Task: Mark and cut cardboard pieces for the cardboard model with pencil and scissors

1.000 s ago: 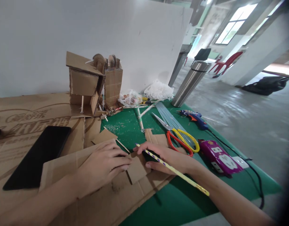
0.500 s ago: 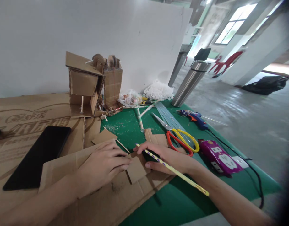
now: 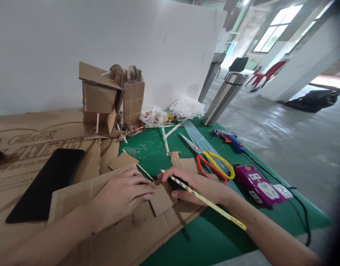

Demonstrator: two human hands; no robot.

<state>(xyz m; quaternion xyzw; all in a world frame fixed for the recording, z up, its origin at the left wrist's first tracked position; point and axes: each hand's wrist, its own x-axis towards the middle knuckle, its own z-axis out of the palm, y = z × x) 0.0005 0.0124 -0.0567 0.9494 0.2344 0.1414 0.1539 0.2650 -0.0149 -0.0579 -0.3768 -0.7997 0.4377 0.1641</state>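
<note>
My left hand (image 3: 125, 192) lies palm down on a large cardboard sheet (image 3: 109, 244), fingers stretched out, their tips at the left edge of a small cardboard piece (image 3: 163, 201). At that piece's right side is my right hand (image 3: 194, 186), thumb and index finger at its edges. A yellow pencil with purple dots (image 3: 206, 201) is tucked in the right hand, slanting across its back, its tip near the index fingertip. How the other right fingers grip it is hidden. Beyond the hands lie a thin wooden stick (image 3: 145, 172) and another cardboard scrap (image 3: 122, 161).
Scissors with red and yellow handles (image 3: 206, 159), clear glue sticks (image 3: 199, 135), a blue glue gun (image 3: 228, 139) with its cord, and a purple case (image 3: 257, 186) lie right. A steel flask (image 3: 224, 99) stands behind them. Left are a black phone (image 3: 46, 184) and a cardboard model (image 3: 100, 99).
The view has shifted very slightly. Both hands, the pencil and the small cardboard piece stay essentially where they were.
</note>
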